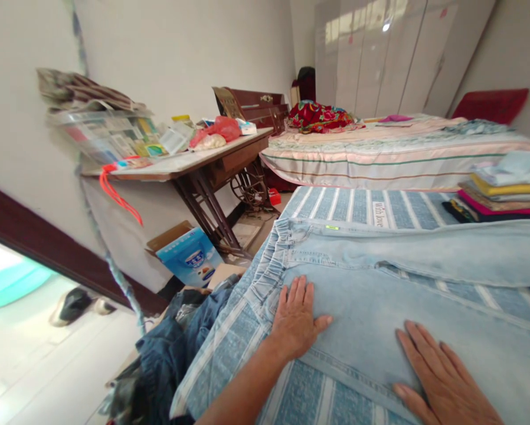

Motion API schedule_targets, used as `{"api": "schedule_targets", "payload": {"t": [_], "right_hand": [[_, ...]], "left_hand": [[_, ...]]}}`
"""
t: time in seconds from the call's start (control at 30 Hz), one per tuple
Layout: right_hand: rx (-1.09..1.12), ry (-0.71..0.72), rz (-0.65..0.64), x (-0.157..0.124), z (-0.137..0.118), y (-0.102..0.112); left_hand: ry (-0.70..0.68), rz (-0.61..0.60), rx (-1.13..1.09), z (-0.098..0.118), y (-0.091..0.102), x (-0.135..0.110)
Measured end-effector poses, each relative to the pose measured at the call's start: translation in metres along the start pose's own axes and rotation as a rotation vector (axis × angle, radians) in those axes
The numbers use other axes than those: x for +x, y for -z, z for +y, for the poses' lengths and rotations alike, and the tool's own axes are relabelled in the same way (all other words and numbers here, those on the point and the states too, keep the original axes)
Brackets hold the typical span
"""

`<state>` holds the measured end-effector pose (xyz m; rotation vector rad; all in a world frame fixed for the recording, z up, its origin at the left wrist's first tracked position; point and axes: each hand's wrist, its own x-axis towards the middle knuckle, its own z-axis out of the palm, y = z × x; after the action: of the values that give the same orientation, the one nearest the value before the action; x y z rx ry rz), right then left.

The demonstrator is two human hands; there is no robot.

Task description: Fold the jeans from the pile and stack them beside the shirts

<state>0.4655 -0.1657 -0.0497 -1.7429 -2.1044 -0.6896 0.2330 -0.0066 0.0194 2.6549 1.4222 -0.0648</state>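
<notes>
A pair of light blue jeans (pixel 353 295) lies spread flat, its gathered elastic waistband toward the left and its legs running off to the right. Under it is a blue and white striped cover (pixel 327 203). My left hand (pixel 295 319) rests on the jeans just below the waistband, fingers stretched out and thumb apart. Farther right, my right hand (pixel 444 378) lies on the near leg with its fingers spread. Neither hand grips the cloth. The lower part of the right hand runs out of the picture at the bottom.
Folded clothes (pixel 508 189) are stacked at the right. Dark denim clothes (pixel 180 330) hang at the left edge, near a blue box (pixel 192 257). Beyond stand a sewing machine table (pixel 172 168) bearing a plastic bin (pixel 110 133), and a second bed (pixel 380 153).
</notes>
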Motion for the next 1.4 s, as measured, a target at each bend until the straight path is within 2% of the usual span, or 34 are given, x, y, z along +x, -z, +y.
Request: {"api": "schedule_targets", "payload": {"t": [0.17, 0.37, 0.57, 0.67, 0.77, 0.93, 1.13, 1.27, 1.4], "right_hand": [[-0.036, 0.044, 0.020, 0.001, 0.002, -0.003], [-0.047, 0.031, 0.034, -0.001, 0.004, -0.006], [-0.043, 0.030, 0.047, 0.002, 0.002, -0.007], [-0.049, 0.021, 0.054, 0.004, 0.001, -0.006], [-0.039, 0.011, 0.060, 0.005, 0.001, -0.006], [-0.013, -0.044, 0.037, 0.001, -0.001, -0.013], [0.007, -0.057, -0.021, -0.002, 0.002, -0.018], [0.103, -0.102, -0.121, 0.018, 0.014, -0.004], [0.198, -0.293, -0.206, 0.072, 0.036, 0.007]], "left_hand": [[0.048, 0.068, 0.040, -0.009, 0.009, 0.007], [0.135, 0.049, 0.080, -0.028, 0.002, 0.010], [0.137, 0.016, 0.105, -0.022, 0.012, 0.017], [0.125, 0.054, 0.125, -0.020, 0.018, 0.031], [0.139, 0.065, 0.142, -0.022, 0.016, 0.044], [0.102, 0.155, 0.153, -0.030, 0.012, 0.051], [0.071, 0.222, 0.124, -0.037, 0.030, 0.058], [0.059, 0.246, 0.135, -0.043, 0.033, 0.068], [0.076, 0.286, 0.130, -0.046, 0.027, 0.074]]}}
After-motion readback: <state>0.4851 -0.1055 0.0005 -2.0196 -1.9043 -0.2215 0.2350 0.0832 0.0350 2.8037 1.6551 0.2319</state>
